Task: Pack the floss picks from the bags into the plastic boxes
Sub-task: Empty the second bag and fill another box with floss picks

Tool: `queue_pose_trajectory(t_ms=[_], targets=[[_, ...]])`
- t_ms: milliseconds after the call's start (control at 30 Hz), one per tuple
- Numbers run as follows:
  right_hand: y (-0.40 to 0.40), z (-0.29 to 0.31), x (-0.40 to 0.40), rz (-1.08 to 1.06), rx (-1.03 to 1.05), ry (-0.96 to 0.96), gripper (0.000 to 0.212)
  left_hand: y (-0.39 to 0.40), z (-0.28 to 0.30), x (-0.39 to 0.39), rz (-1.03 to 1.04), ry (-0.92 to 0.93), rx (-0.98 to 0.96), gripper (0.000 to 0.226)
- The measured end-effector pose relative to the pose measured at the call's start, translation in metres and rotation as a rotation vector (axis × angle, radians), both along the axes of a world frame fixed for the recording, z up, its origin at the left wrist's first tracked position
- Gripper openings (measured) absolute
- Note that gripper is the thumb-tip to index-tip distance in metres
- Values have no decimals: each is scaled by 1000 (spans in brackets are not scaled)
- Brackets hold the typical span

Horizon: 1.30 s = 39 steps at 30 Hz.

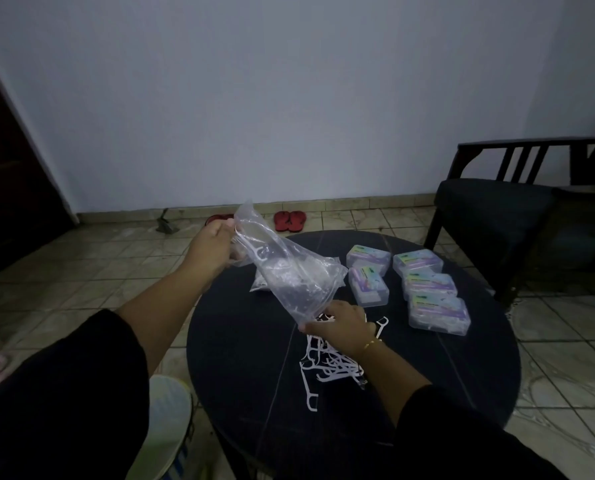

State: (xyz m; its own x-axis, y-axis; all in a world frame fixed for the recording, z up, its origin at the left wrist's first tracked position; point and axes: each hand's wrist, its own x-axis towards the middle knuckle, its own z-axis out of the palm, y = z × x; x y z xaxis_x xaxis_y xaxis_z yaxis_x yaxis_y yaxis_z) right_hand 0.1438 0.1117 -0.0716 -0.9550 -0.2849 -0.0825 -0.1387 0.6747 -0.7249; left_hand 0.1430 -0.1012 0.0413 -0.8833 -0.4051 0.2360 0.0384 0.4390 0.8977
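Note:
A clear plastic bag (285, 268) slants over the round dark table (240, 344), with one white floss pick visible inside near its upper end. My left hand (211, 249) grips the bag's upper end, raised above the table's left edge. My right hand (344, 327) pinches the bag's lower corner, just above a loose pile of white floss picks (323, 363) on the table. Several clear plastic boxes (438, 311) with coloured labels lie shut on the table's right half. Another bag (259, 284) lies partly hidden behind the held one.
A dark armchair (497, 209) stands right of the table. Red sandals (289, 220) and a small dark object lie on the tiled floor by the wall. A light shoe (166, 427) is on the floor near my left sleeve.

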Motion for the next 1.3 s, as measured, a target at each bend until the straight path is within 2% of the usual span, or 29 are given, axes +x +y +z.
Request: queue_pose_trajectory(t_ms=[200,267,500,567,633,767,933,1100,1300], targets=[[2,-9,-7,-113,-224,-85,42,-2,-4,3,-25,-25,-84,29],[5,-9,-5,-114,-223,-87,28,-8,-7,4,-13,-32,-157,29],[4,-11,-9,-89,-186,-119,7,-15,-7,11,-20,-19,-237,25],[3,-19,-14,-106,-196,-170,31,-12,-5,10,-29,-26,-220,26],[2,-28,-19,-113,-212,-196,38,-10,-3,9,-33,-36,-230,27],[4,-16,-11,-148,-287,-202,22,-6,-1,7,-49,-49,-209,25],[11,-14,-10,-174,-368,-206,26,-3,3,4,-61,-42,-193,27],[17,-3,-3,-197,-485,-209,17,-2,5,2,-99,-28,-160,26],[19,-7,-5,-183,-361,-140,19,-1,7,4,-123,-10,-140,23]])
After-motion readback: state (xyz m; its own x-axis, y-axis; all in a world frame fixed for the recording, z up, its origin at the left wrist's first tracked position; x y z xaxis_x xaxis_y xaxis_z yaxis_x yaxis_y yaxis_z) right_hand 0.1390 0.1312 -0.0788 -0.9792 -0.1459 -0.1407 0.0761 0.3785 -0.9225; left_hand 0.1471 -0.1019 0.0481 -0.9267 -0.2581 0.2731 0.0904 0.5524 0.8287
